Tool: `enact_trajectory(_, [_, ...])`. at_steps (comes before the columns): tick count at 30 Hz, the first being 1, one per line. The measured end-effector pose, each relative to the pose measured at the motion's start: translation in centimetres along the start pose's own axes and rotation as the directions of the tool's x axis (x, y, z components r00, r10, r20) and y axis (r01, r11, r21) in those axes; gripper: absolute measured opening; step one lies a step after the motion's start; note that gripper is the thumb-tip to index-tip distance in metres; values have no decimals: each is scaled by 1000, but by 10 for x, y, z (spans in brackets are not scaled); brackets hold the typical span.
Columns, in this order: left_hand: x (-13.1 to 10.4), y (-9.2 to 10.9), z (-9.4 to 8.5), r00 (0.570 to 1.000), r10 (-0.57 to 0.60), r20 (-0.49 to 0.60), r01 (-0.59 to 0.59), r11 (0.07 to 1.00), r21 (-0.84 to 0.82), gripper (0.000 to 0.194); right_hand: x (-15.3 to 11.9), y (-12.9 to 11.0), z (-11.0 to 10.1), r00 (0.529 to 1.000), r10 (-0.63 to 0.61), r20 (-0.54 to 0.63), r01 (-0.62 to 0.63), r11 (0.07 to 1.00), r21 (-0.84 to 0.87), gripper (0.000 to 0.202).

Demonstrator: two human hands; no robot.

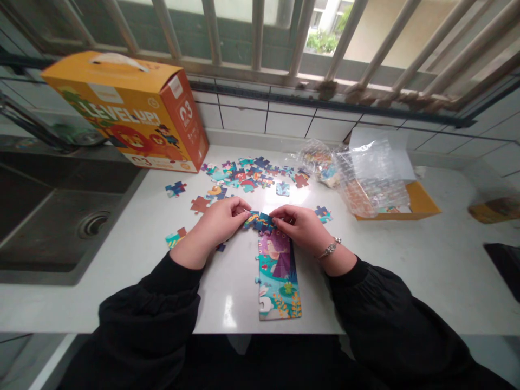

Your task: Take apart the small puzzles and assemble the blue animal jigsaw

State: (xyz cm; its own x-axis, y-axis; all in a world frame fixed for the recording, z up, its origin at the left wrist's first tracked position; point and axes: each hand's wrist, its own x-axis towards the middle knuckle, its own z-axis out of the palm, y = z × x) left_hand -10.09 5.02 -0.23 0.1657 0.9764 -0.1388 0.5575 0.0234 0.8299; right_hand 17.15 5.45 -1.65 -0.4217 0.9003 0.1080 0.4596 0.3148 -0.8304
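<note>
A partly joined jigsaw puzzle lies upright on the white counter, showing a bird, a frog and plants. Just above its top end, my left hand pinches a dark blue puzzle piece with yellow marks. My right hand, with a bracelet at the wrist, pinches another dark blue puzzle piece. These two pieces meet edge to edge; whether they are locked together I cannot tell. Several loose puzzle pieces are scattered beyond my hands, and a few lie by my left forearm.
An orange puzzle box stands at the back left beside a dark sink. At the back right, clear plastic wrap lies over an open yellow box. Window bars run behind the tiled wall edge.
</note>
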Motion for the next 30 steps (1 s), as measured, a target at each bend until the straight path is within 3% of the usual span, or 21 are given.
enact_trajectory(4, [0,0,1,1000,3,3,-3,1000,4,17,1,-4,-2,988,-146,-40,134,965,-225,17])
enact_trajectory(9, [-2,5,-1,1000,-2,-6,3,998,67,16,4,-2,-3,979,-204,-27,184,927,-327,19])
enact_trajectory(18, [-1,8,-4,999,19,-39,-12,985,172,15,10,0,3,979,-197,-45,167,915,-367,17])
enact_trajectory(30, [-1,6,-1,999,27,-47,-15,970,242,13,11,4,5,967,-255,4,237,893,-382,20])
